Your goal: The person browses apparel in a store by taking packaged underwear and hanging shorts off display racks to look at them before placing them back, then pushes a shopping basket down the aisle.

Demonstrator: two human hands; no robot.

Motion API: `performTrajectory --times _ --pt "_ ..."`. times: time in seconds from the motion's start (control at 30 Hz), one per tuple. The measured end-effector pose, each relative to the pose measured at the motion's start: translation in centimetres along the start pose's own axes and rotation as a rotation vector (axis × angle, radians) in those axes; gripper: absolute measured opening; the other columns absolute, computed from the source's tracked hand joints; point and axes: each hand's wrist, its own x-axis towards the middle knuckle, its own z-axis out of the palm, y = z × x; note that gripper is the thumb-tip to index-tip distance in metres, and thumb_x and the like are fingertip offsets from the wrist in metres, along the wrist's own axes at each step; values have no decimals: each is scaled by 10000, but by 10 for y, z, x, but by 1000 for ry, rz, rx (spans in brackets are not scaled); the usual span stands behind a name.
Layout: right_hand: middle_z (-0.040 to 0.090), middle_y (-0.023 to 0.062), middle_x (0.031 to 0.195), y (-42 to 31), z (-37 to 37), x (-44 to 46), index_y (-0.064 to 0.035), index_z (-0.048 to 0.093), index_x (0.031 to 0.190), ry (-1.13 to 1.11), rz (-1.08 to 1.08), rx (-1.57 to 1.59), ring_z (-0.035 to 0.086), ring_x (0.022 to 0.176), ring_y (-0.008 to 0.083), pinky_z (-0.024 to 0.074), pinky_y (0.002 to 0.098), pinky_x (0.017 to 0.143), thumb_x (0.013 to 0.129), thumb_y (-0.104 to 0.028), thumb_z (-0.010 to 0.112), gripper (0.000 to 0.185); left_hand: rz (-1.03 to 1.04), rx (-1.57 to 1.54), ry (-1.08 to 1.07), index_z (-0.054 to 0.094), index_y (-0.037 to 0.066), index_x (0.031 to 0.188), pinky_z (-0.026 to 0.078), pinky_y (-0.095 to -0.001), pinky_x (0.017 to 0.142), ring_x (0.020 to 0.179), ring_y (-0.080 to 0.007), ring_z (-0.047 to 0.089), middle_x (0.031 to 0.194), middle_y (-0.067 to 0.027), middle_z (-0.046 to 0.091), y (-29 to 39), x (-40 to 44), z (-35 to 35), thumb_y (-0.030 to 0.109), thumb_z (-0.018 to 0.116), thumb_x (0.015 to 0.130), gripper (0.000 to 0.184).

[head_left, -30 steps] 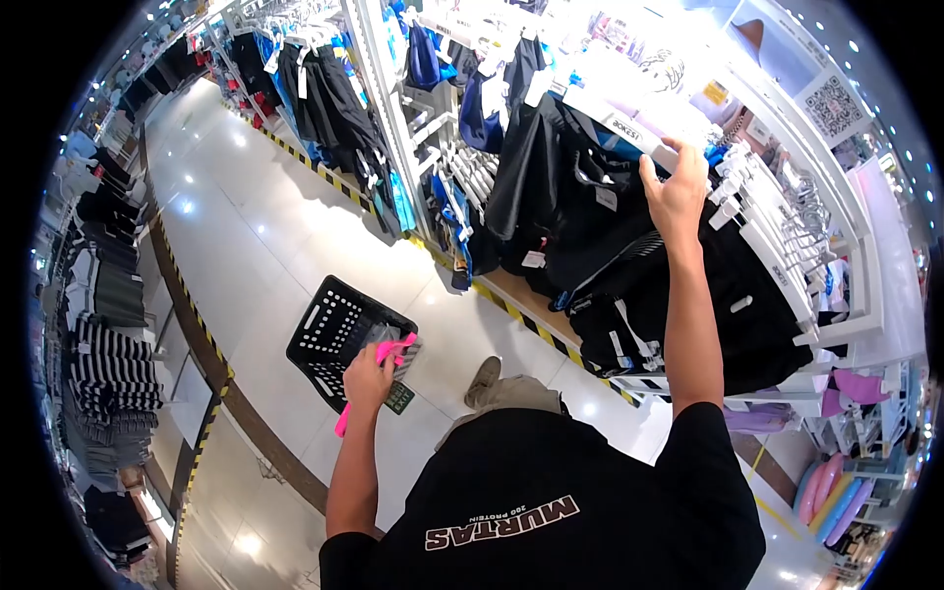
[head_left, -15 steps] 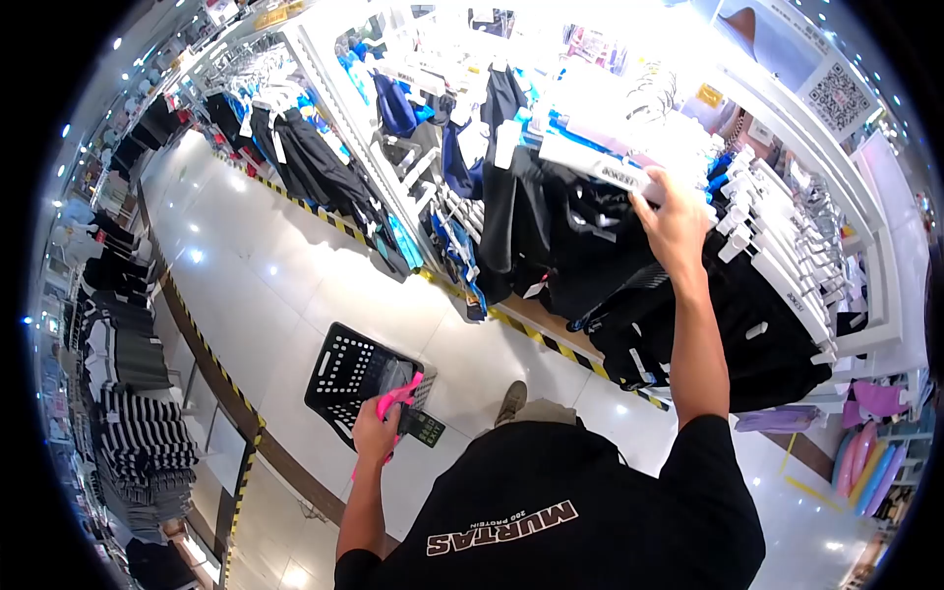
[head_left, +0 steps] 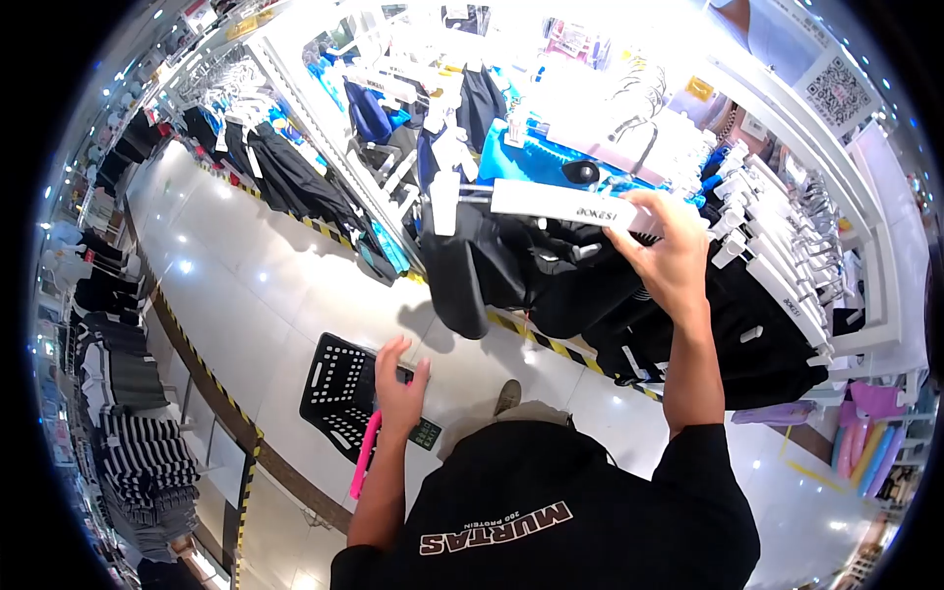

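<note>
My right hand [head_left: 669, 246] grips the end of a white clip hanger [head_left: 551, 205] marked AOKESI, with thumb and fingers around it. From the hanger hangs a black garment [head_left: 462, 270], its exact kind unclear. Behind it, blue patterned swimwear [head_left: 531, 162] shows on the rack. My left hand [head_left: 398, 388] is open with fingers apart, in front of a black shopping basket [head_left: 334, 379]. The basket's pink handle [head_left: 364, 457] lies against my left forearm; whether the arm carries it I cannot tell.
More black garments [head_left: 757, 354] hang on white hangers at the right of the rack. Dark trousers [head_left: 300, 167] hang farther left. Striped clothes [head_left: 138, 442] line the far left shelf. Yellow-black tape [head_left: 556, 349] edges the display base. A floor sign [head_left: 426, 433] lies below the basket.
My left hand has let go of the pink handle and risen with spread fingers. My right hand has drawn the hanger and black garment lower and nearer, exposing the blue swimwear.
</note>
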Motion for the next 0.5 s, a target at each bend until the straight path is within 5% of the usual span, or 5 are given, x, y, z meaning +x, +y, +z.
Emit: performTrajectory --times 0.2,0.4,0.43,0.5 --pt "688 19 860 -7 -15 -35 -101 693 941 -21 6 101 596 735 225 436 335 702 654 -192 896 364 49 -144 19 500 -12 1372 423 -381 1045 1272 -272 525 1406 -179 523 56 39 12 119 747 867 577" --pt "645 41 918 5 -21 -78 -83 667 979 168 164 146 573 842 205 465 324 730 636 -173 897 423 -364 -498 -450 713 -27 1041 528 -282 725 830 -112 658 967 -83 729 89 29 13 148 777 875 249" --pt "628 44 905 14 -17 -89 -80 654 971 237 153 121 566 843 207 469 325 727 624 -193 905 443 -234 -542 -381 737 -17 877 522 -272 641 671 -86 631 754 -35 718 103 20 15 165 804 857 195" --pt "604 50 887 29 -14 -104 -74 631 958 338 143 101 554 845 210 469 324 727 611 -223 914 473 -1 -542 -481 716 -15 888 504 -279 616 655 -94 619 751 -35 709 114 6 17 176 844 819 240"
